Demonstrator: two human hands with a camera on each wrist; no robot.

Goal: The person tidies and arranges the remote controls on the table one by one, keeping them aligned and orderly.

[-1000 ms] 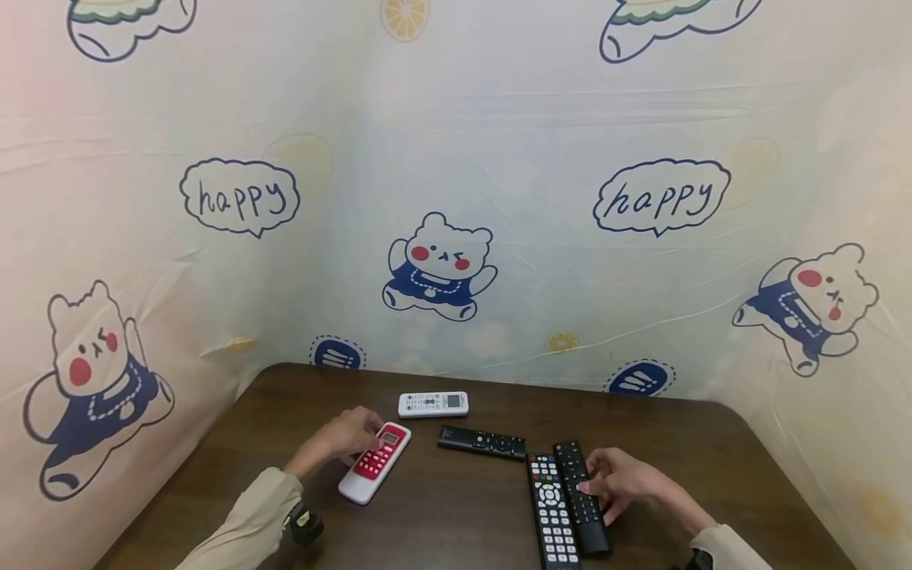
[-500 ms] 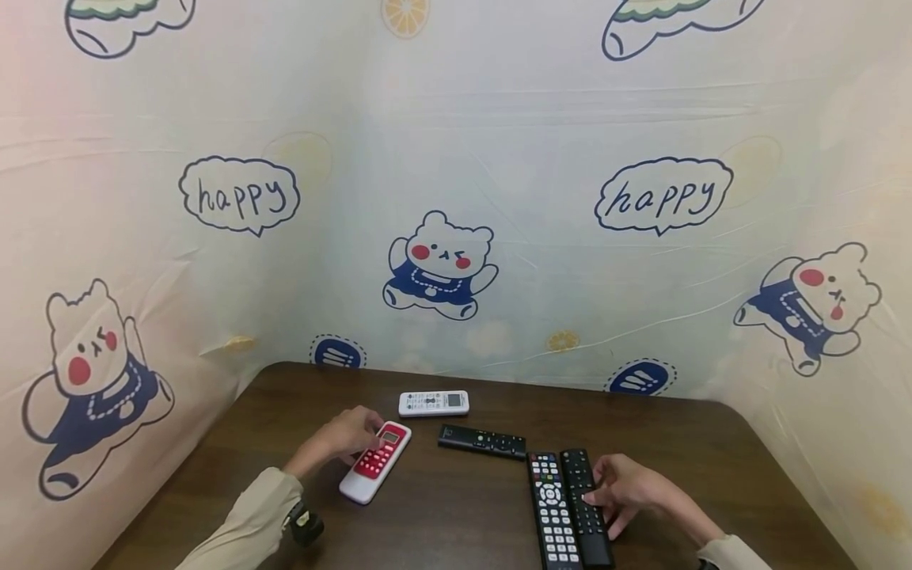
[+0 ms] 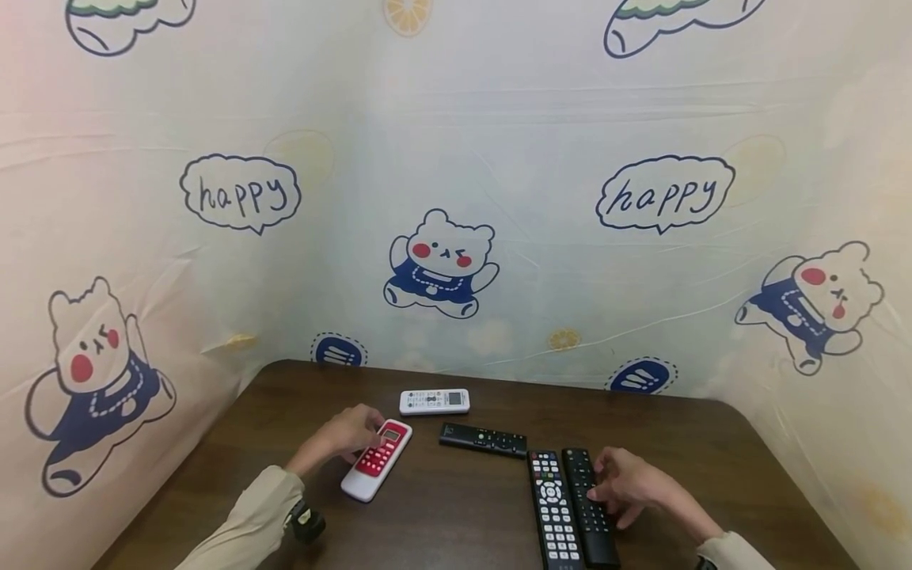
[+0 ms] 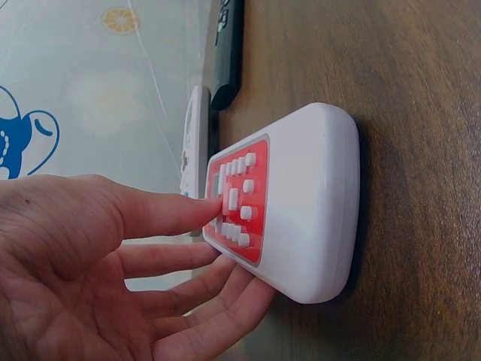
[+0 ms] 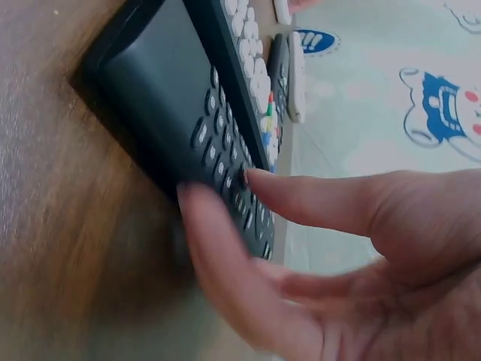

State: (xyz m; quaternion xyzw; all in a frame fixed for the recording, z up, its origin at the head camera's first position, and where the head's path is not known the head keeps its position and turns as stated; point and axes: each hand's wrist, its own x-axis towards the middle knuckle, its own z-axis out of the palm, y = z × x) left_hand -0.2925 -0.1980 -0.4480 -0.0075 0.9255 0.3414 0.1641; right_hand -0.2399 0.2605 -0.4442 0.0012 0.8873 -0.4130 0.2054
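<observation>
A right hand (image 3: 628, 483) pinches a black remote (image 3: 590, 516) on a wooden table (image 3: 456, 526), thumb on its buttons, fingers along its right edge; its long axis runs from near to far. A white-buttoned remote (image 3: 552, 511) lies nearly parallel just beside it, hemming in the left side. The left hand (image 3: 347, 434), well apart, pinches a red-faced remote (image 3: 374, 465), set aslant. Beyond, a smaller black remote (image 3: 484, 440) lies crosswise, with a white remote (image 3: 435, 402) nearer the patterned curtain (image 3: 556, 158).

Right hand (image 3: 632, 484): 1 blurry finger (image 5: 229, 271)
</observation>
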